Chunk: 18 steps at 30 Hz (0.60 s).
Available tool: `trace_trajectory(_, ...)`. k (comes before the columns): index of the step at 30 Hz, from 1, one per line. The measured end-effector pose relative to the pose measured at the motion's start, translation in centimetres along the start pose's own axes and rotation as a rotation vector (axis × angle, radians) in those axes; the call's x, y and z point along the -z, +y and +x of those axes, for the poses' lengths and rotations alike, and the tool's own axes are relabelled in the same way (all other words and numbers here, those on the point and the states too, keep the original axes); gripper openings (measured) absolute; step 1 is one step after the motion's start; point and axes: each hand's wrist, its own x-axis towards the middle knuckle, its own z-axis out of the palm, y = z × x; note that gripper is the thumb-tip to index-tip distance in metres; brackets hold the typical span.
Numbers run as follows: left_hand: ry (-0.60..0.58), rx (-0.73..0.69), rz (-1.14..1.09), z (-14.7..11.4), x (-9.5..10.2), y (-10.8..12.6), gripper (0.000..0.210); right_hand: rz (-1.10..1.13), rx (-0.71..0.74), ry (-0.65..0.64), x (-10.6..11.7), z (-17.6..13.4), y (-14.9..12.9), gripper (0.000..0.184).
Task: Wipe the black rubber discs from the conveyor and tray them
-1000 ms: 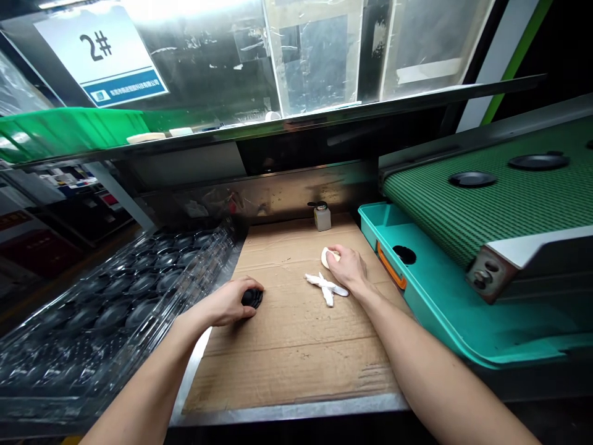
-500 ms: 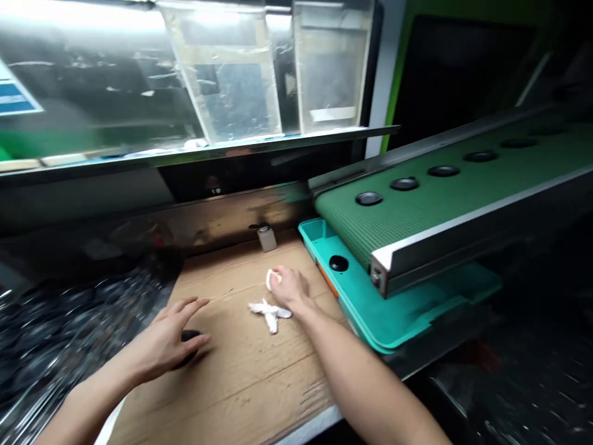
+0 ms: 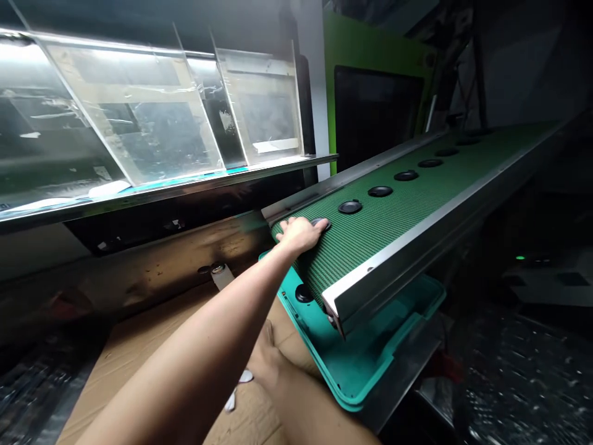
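My left hand [image 3: 299,235] reaches across to the near end of the green conveyor belt [image 3: 370,228]. Its thumb and fingers are round a black round lid-like part [image 3: 320,223], which the hand partly covers. My right hand [image 3: 265,337] is low over the cardboard, largely behind my left forearm; its fingers are hidden. Small white pieces [image 3: 230,400] lie on the cardboard [image 3: 152,327] beside it, partly covered by my arm. A line of similar black parts [image 3: 350,207] lies along the belt.
Under the belt's end stands a teal tray [image 3: 352,395] with one black part [image 3: 304,293] in it. A small pale bottle [image 3: 221,275] stands at the cardboard's back edge. The belt's metal side rail [image 3: 393,253] juts towards me. Clear panels [image 3: 259,105] stand behind.
My left hand has moved from over the cardboard up and right to the belt, onto a black part. The view has swung right. My right hand, earlier holding something white, is now mostly hidden.
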Motion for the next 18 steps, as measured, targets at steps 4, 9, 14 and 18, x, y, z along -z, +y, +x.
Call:
trace_trajectory(4, 0.021, -0.198, -0.215, -0.7, -0.3, 0.8, 0.022, -0.025, -0.014, 0.008, 0.4, 0.0, 0.2, 0.027)
trace_trajectory(9, 0.014, -0.205, -0.439, -8.1, 5.7, -3.5, 0.023, -0.065, -0.001, 0.015, -1.2, 0.4, 0.8, 0.033)
trace_trajectory(14, 0.178, 0.383, -0.871, -19.4, 12.4, -14.3, 0.038, -0.086, 0.011, 0.126, -2.4, 0.3, 1.0, 0.034)
trace_trajectory(18, 0.314, 0.608, -1.033, -24.1, 14.0, -20.7, 0.023, 0.01, 0.015, 0.196, -2.5, 0.3, 0.8, 0.036)
